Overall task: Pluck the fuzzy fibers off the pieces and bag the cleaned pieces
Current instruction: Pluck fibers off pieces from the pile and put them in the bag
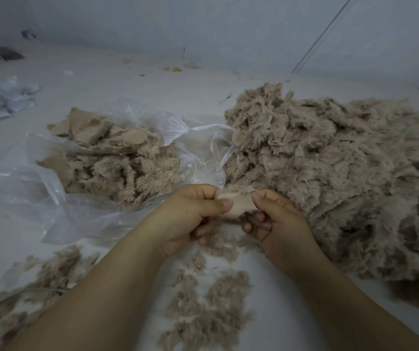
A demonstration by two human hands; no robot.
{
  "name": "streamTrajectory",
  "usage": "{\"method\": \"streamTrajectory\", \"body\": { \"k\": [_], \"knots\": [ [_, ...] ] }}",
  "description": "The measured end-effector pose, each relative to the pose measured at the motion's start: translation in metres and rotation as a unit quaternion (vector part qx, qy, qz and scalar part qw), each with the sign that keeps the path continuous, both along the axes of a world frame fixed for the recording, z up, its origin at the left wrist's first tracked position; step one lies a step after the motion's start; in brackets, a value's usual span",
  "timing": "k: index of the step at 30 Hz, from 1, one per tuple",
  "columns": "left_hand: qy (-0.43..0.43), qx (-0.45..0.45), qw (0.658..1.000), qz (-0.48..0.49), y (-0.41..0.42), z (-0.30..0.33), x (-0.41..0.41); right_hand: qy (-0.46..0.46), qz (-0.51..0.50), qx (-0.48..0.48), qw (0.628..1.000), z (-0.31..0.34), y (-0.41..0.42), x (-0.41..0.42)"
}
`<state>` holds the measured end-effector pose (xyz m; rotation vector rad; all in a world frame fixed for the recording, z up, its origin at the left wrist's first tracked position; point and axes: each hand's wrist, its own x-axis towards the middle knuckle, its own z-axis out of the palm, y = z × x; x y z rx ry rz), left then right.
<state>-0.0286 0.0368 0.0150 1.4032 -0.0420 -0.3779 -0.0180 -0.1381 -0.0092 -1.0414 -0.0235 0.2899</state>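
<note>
- The clear plastic bag [82,158] lay open at my left, cleaned pieces heaped inside.
- My left hand [190,216] pinched one end of a small tan piece [238,205], thumb on top, fingers [203,233] curled beneath.
- The piece felt soft, light and limp; I judged the edges the best hold.
- My right hand [276,224] pinched its other end.
- The uncleaned fuzzy pile [342,173] sat right.
</note>
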Motion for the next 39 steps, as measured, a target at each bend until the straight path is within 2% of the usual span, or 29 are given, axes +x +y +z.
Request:
{"method": "streamTrajectory", "body": {
  "k": [2, 6, 8, 10, 12, 13, 15, 17, 19, 22, 25, 29, 33, 36, 39],
  "knots": [
    [-0.004, -0.017, 1.0, 0.009, -0.002, 0.0, -0.001, 0.007, -0.012, -0.002, 1.0, 0.0, 0.0, 0.001],
    [0.004, -0.012, 0.998, -0.06, 0.005, 0.004, -0.003, 0.009, -0.021, -0.006, 1.0, 0.002, 0.001, -0.001],
    [0.006, -0.033, 0.999, -0.041, 0.01, 0.008, -0.002, 0.007, -0.019, -0.012, 1.0, 0.003, 0.001, -0.002],
    [0.002, -0.111, 0.993, 0.04, 0.012, 0.009, 0.002, 0.002, -0.017, -0.013, 1.0, 0.003, 0.001, -0.002],
    [-0.038, -0.194, 0.963, 0.183, 0.015, 0.008, 0.009, -0.001, -0.022, -0.016, 1.0, 0.003, 0.0, -0.002],
    [-0.074, -0.207, 0.942, 0.252, 0.017, 0.007, 0.012, -0.002, -0.024, -0.019, 1.0, 0.002, -0.001, -0.002],
    [-0.116, -0.205, 0.915, 0.327, 0.018, 0.005, 0.015, -0.007, -0.022, -0.029, 0.999, 0.0, -0.001, -0.002],
    [-0.077, -0.175, 0.921, 0.338, 0.013, 0.001, 0.013, -0.012, -0.019, -0.037, 0.999, 0.0, -0.001, -0.002],
    [-0.031, -0.114, 0.945, 0.306, 0.005, -0.002, 0.007, -0.016, -0.018, -0.039, 0.999, 0.0, 0.0, -0.001],
    [-0.056, -0.013, 0.972, 0.227, -0.006, 0.002, 0.0, -0.021, -0.017, -0.036, 0.999, -0.002, -0.001, 0.0],
    [-0.097, 0.111, 0.973, 0.177, -0.016, 0.013, 0.001, -0.025, -0.011, -0.033, 0.999, -0.003, -0.003, 0.0],
    [-0.144, 0.248, 0.954, 0.09, -0.03, 0.023, 0.018, -0.02, -0.013, -0.031, 0.999, -0.002, -0.002, 0.0],
    [-0.215, 0.439, 0.873, -0.004, -0.04, 0.02, 0.045, -0.008, -0.024, -0.028, 0.999, 0.001, 0.0, -0.002],
    [-0.192, 0.439, 0.877, 0.019, -0.042, 0.011, 0.05, -0.011, -0.022, -0.031, 0.999, 0.003, 0.0, -0.003],
    [-0.194, 0.388, 0.898, 0.068, -0.039, 0.007, 0.039, -0.009, -0.024, -0.03, 0.999, 0.002, 0.0, -0.002]
  ]
}}
